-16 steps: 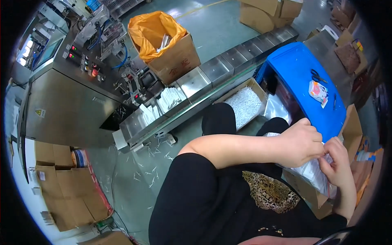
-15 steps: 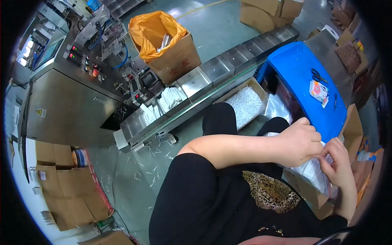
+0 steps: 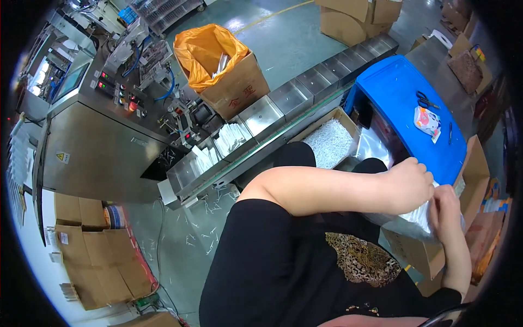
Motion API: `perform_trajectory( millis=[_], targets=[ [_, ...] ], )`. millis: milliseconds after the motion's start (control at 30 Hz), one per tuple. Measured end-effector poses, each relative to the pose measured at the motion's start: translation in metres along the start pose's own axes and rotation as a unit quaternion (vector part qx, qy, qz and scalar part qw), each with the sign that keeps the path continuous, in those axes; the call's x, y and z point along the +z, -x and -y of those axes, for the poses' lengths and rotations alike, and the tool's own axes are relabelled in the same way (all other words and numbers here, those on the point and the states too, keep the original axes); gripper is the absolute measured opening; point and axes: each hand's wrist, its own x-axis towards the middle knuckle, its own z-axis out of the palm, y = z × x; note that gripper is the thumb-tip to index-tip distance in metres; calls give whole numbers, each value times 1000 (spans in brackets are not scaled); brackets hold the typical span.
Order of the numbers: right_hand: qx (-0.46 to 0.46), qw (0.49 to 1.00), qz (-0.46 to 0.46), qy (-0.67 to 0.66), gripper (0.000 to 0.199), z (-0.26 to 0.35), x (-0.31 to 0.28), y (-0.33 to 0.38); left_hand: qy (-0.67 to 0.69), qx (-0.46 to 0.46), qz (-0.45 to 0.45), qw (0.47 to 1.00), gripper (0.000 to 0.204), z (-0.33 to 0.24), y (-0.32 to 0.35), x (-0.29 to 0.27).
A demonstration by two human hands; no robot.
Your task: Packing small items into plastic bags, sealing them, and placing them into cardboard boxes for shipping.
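A clear plastic bag (image 3: 418, 222) packed with white contents rests near my lap, above an open cardboard box (image 3: 414, 253). My left hand (image 3: 409, 186) is curled into a fist at the bag's upper edge, its forearm crossing over my lap. Close against it, my right hand (image 3: 445, 210) has its fingers bent around the bag's top. The fingertips of both hands are mostly hidden, but the bag's edge appears gripped between them. Just beyond the hands stands a blue plastic bin (image 3: 403, 103), upturned or lidded; I cannot tell which.
Scissors (image 3: 426, 101), a small colourful packet (image 3: 427, 123) and a pen-like tool (image 3: 450, 133) lie on the blue surface. A box of small white pieces (image 3: 329, 143) sits beside a metal conveyor (image 3: 291, 98). An orange-lined carton (image 3: 237, 90) stands by the machine (image 3: 101, 152).
My right hand has turned, its fingers now pointing up beside my left fist. Both hands have shifted slightly, and the bag between them has moved with them. The view has tilted a little.
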Motion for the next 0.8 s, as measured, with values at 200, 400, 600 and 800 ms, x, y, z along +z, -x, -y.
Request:
perform_trajectory(
  millis=[200,400,600,800],
  targets=[
    [86,987,73,-114,14,4,-16,-21,44,-17,-60,997,13,-1,1,10],
    [99,980,101,-137,15,10,-14,-22,77,-13,-84,993,11,0,5,12],
    [75,994,77,20,12,-9,-29,9,109,-5,-15,994,12,24,15,0],
    [-42,992,76,95,10,-34,-20,1,-13,-45,103,994,23,16,-26,-35]
  ],
)
